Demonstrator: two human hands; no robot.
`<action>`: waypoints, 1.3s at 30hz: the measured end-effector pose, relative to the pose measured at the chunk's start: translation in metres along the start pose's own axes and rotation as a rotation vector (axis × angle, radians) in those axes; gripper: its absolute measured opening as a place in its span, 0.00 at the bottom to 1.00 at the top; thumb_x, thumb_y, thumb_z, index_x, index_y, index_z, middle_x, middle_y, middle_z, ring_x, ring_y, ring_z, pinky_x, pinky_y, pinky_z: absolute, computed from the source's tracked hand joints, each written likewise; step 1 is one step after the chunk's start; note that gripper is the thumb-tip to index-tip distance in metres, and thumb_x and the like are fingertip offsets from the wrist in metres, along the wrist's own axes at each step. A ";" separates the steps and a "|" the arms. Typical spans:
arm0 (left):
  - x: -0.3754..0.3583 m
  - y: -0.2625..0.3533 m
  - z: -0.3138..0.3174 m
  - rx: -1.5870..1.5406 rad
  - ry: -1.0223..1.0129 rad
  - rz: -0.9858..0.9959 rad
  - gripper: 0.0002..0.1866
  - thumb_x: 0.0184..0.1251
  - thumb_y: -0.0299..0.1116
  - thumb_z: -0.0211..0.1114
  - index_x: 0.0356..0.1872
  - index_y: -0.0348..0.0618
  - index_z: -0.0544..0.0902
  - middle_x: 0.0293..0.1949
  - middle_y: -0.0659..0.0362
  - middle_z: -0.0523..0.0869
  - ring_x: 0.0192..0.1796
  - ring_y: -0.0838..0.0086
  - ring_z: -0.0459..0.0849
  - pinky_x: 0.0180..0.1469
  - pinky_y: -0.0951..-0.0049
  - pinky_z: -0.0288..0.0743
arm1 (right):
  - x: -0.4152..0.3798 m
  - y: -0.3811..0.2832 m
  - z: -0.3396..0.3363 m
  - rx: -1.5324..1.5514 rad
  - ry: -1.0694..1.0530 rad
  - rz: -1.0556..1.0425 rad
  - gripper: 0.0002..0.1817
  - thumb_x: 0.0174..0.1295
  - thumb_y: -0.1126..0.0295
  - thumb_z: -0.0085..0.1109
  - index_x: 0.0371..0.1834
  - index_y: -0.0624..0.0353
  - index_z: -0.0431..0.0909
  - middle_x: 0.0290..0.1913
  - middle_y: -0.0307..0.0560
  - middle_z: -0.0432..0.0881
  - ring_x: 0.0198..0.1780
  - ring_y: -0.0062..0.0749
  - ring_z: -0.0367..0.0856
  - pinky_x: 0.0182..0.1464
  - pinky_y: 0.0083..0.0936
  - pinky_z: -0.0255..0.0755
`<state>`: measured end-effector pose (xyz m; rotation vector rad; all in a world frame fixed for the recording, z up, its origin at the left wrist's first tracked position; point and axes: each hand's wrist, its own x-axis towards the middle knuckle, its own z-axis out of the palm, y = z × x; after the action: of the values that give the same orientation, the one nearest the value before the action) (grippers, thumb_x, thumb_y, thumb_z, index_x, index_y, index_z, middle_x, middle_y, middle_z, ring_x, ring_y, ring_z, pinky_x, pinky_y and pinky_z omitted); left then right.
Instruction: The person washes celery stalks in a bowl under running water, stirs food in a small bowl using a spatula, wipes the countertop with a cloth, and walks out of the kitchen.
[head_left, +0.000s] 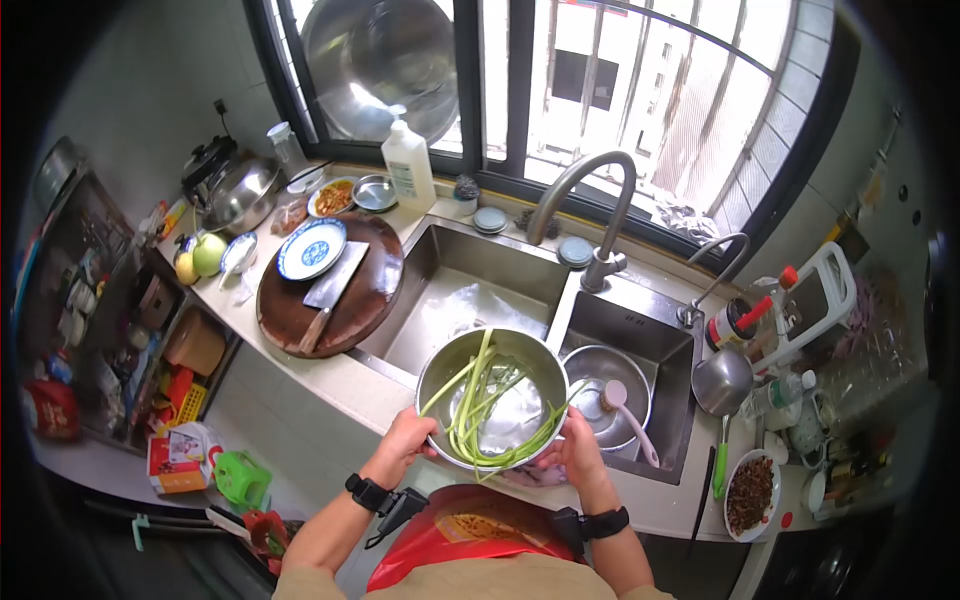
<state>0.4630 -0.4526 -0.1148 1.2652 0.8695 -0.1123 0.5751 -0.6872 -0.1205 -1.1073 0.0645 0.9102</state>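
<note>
My left hand grips the left rim of a round metal bowl, and my right hand grips its right rim. Long, thin green vegetable stalks lie in the bowl, mostly along its left and lower sides, some reaching over the rim. The bowl is held at the near edge of the sink, in front of the large left basin. My fingertips are partly hidden beneath the bowl.
Left of the sink, a round chopping board holds a cleaver and a blue-and-white plate. The right basin contains a metal pan and a pink-handled brush. A curved faucet rises behind. A dish of dark food stands right.
</note>
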 end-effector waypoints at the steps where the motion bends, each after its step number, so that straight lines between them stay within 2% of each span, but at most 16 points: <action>1: -0.005 0.004 -0.004 0.004 0.016 0.028 0.15 0.45 0.22 0.51 0.38 0.33 0.74 0.24 0.57 0.78 0.17 0.77 0.75 0.11 0.81 0.68 | 0.001 0.005 0.005 -0.012 -0.002 0.003 0.29 0.53 0.67 0.34 0.62 0.56 0.50 0.45 0.58 0.73 0.19 0.37 0.77 0.16 0.23 0.73; 5: -0.016 0.016 -0.021 0.127 0.016 -0.003 0.12 0.45 0.23 0.50 0.34 0.34 0.73 0.20 0.61 0.75 0.13 0.82 0.70 0.10 0.83 0.60 | 0.005 0.027 0.016 0.036 0.022 -0.026 0.26 0.55 0.64 0.35 0.59 0.57 0.55 0.37 0.53 0.76 0.18 0.33 0.76 0.16 0.21 0.73; 8: -0.007 0.001 -0.039 0.187 -0.020 0.066 0.13 0.45 0.24 0.50 0.35 0.34 0.73 0.19 0.61 0.75 0.12 0.84 0.69 0.10 0.84 0.58 | 0.001 0.030 0.034 -0.070 0.132 -0.051 0.17 0.55 0.67 0.39 0.47 0.60 0.64 0.25 0.48 0.76 0.14 0.29 0.74 0.13 0.19 0.70; 11: -0.015 0.003 -0.045 0.197 0.012 0.040 0.14 0.45 0.24 0.50 0.37 0.37 0.74 0.18 0.61 0.75 0.12 0.84 0.69 0.10 0.85 0.58 | 0.005 0.038 0.041 -0.185 0.134 -0.064 0.19 0.54 0.70 0.40 0.51 0.60 0.63 0.29 0.49 0.76 0.13 0.29 0.73 0.12 0.20 0.71; 14: 0.005 -0.025 -0.060 0.195 -0.081 0.099 0.15 0.46 0.26 0.52 0.39 0.33 0.74 0.25 0.53 0.79 0.15 0.74 0.75 0.16 0.75 0.69 | 0.013 0.046 0.042 -0.311 0.186 -0.124 0.21 0.51 0.74 0.39 0.52 0.59 0.62 0.27 0.47 0.75 0.12 0.27 0.72 0.11 0.20 0.70; 16: -0.002 -0.022 -0.055 0.525 0.356 0.649 0.15 0.51 0.30 0.55 0.40 0.34 0.73 0.31 0.51 0.78 0.22 0.63 0.78 0.26 0.65 0.73 | 0.012 0.042 0.051 -0.377 0.227 -0.153 0.22 0.50 0.75 0.39 0.53 0.60 0.61 0.29 0.48 0.75 0.14 0.28 0.73 0.12 0.22 0.71; 19: -0.025 -0.007 -0.049 0.885 0.512 0.790 0.14 0.55 0.34 0.56 0.39 0.35 0.74 0.34 0.51 0.75 0.31 0.55 0.77 0.36 0.58 0.72 | 0.012 0.054 0.055 -0.511 0.365 -0.200 0.23 0.49 0.75 0.38 0.53 0.61 0.60 0.32 0.50 0.76 0.19 0.32 0.76 0.15 0.24 0.72; 21: -0.035 -0.004 -0.041 0.947 0.492 0.729 0.13 0.52 0.33 0.58 0.38 0.38 0.75 0.30 0.54 0.73 0.38 0.58 0.77 0.35 0.60 0.72 | 0.020 0.056 0.049 -0.576 0.437 -0.244 0.23 0.48 0.75 0.38 0.53 0.62 0.60 0.34 0.52 0.76 0.22 0.34 0.77 0.17 0.25 0.73; 24: -0.041 -0.010 -0.021 1.222 0.417 0.837 0.14 0.47 0.32 0.61 0.36 0.37 0.75 0.29 0.55 0.73 0.45 0.60 0.74 0.36 0.59 0.71 | 0.021 0.060 0.046 -0.600 0.376 -0.266 0.30 0.47 0.71 0.41 0.59 0.63 0.54 0.35 0.62 0.75 0.18 0.42 0.77 0.15 0.30 0.74; 26: -0.039 -0.015 -0.002 1.326 0.229 0.868 0.16 0.42 0.32 0.62 0.35 0.36 0.75 0.37 0.52 0.75 0.52 0.56 0.70 0.39 0.58 0.72 | 0.015 0.054 0.053 -0.601 0.383 -0.233 0.30 0.47 0.71 0.41 0.58 0.63 0.53 0.35 0.63 0.75 0.18 0.42 0.77 0.15 0.31 0.74; 27: -0.035 -0.019 0.007 1.324 0.231 0.867 0.16 0.42 0.32 0.62 0.35 0.36 0.75 0.37 0.52 0.75 0.52 0.56 0.70 0.39 0.58 0.72 | 0.011 0.050 0.057 -0.607 0.395 -0.197 0.30 0.48 0.71 0.40 0.58 0.63 0.53 0.34 0.63 0.76 0.18 0.43 0.77 0.15 0.31 0.74; 30: -0.020 -0.024 0.024 1.265 0.354 0.941 0.24 0.44 0.31 0.61 0.45 0.36 0.69 0.55 0.46 0.66 0.58 0.49 0.64 0.50 0.60 0.69 | 0.012 0.048 0.053 -0.617 0.340 -0.264 0.28 0.48 0.71 0.40 0.57 0.64 0.53 0.34 0.64 0.75 0.19 0.43 0.77 0.15 0.32 0.74; 35: 0.026 -0.034 0.005 1.479 0.081 0.622 0.20 0.54 0.29 0.51 0.50 0.38 0.66 0.55 0.51 0.67 0.57 0.55 0.66 0.48 0.55 0.69 | 0.041 0.086 0.020 -0.854 0.334 -0.485 0.28 0.49 0.71 0.40 0.57 0.64 0.53 0.35 0.70 0.75 0.26 0.52 0.79 0.25 0.38 0.75; 36: 0.026 -0.034 0.005 1.519 0.049 0.654 0.18 0.54 0.28 0.49 0.49 0.38 0.68 0.53 0.51 0.69 0.55 0.57 0.69 0.48 0.56 0.69 | 0.039 0.082 0.021 -0.855 0.331 -0.485 0.28 0.49 0.71 0.40 0.57 0.64 0.53 0.35 0.70 0.75 0.26 0.52 0.79 0.25 0.38 0.75; 38: 0.027 -0.033 0.004 1.563 0.018 0.681 0.17 0.54 0.27 0.48 0.48 0.38 0.69 0.51 0.50 0.71 0.52 0.59 0.72 0.47 0.57 0.70 | 0.036 0.075 0.025 -0.781 0.323 -0.306 0.29 0.49 0.69 0.41 0.58 0.64 0.53 0.37 0.73 0.74 0.38 0.60 0.76 0.40 0.43 0.70; 39: 0.028 -0.026 0.003 1.594 -0.071 0.615 0.16 0.54 0.28 0.49 0.45 0.37 0.71 0.49 0.50 0.74 0.49 0.58 0.74 0.47 0.58 0.70 | 0.028 0.064 0.035 -0.777 0.318 -0.306 0.29 0.49 0.69 0.41 0.58 0.64 0.53 0.37 0.73 0.74 0.38 0.60 0.76 0.40 0.43 0.70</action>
<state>0.4703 -0.4538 -0.1523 2.9217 0.1321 -0.3931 0.5379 -0.6342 -0.1635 -1.9189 -0.2112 0.4688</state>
